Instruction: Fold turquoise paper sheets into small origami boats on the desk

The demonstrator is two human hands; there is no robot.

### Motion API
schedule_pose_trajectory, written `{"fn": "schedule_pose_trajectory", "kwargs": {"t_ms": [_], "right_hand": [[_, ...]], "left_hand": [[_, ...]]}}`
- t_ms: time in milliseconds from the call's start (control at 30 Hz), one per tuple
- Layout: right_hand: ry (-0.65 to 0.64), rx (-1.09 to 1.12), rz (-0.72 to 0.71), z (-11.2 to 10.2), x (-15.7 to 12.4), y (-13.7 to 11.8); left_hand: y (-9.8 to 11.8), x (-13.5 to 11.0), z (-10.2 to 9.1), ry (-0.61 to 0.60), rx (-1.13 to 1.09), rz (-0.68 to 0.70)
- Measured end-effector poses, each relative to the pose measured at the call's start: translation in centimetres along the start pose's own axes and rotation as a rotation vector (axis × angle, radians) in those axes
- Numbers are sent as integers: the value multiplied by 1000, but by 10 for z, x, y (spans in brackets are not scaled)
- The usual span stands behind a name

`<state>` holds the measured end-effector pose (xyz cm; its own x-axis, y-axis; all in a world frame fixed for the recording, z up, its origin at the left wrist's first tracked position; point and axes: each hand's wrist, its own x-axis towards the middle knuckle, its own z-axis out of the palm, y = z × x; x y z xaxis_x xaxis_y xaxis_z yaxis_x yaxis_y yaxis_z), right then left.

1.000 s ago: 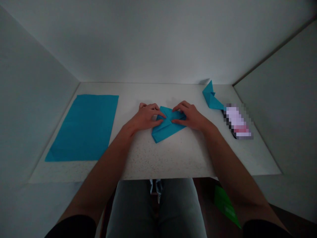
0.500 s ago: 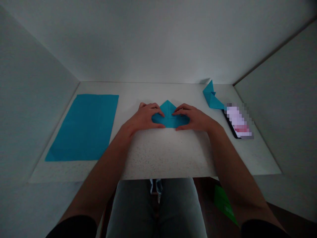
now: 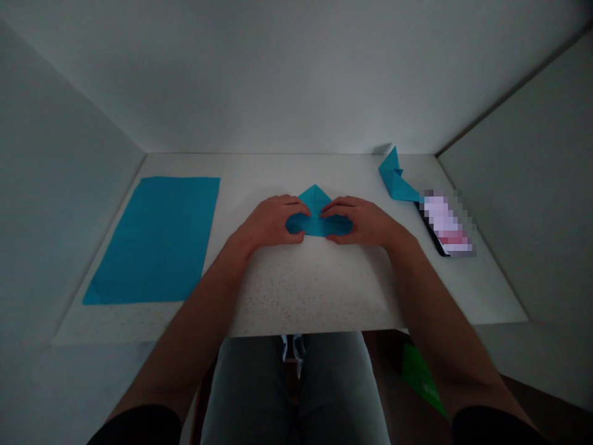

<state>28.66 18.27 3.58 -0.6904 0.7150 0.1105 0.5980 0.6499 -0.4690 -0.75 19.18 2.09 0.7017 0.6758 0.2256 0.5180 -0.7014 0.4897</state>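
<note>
Between my hands a folded sheet of blue paper [image 3: 315, 199] rests on the white table, its pointed top facing the wall and creases running across it. My left hand [image 3: 272, 221] grips its left part, with the thumb at the near edge and the curved fingers over the upper side. On the opposite part my right hand [image 3: 368, 222] has a like grip, fingertips close to the middle crease. Both palms cover the outer corners of the paper.
A large flat blue sheet [image 3: 155, 241] lies to the left on the table [image 3: 315, 290]. At the back right stands a folded blue paper figure [image 3: 393, 176], touching or nearly touching a phone [image 3: 447, 225] with a blurred screen. White walls enclose the table.
The fingers and thumbs have shifted slightly on the folded paper, the left fingers drawing closer together. The view has moved a little; the other things stay in place.
</note>
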Motion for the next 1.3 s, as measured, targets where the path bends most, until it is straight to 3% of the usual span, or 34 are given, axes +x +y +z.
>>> {"fn": "schedule_pose_trajectory", "kwargs": {"t_ms": [1100, 1300], "right_hand": [[28, -37, 7, 4, 3, -5], [47, 13, -23, 1, 2, -1]], "left_hand": [[6, -4, 0, -23, 33, -32], [-1, -2, 0, 44, -41, 0]]}}
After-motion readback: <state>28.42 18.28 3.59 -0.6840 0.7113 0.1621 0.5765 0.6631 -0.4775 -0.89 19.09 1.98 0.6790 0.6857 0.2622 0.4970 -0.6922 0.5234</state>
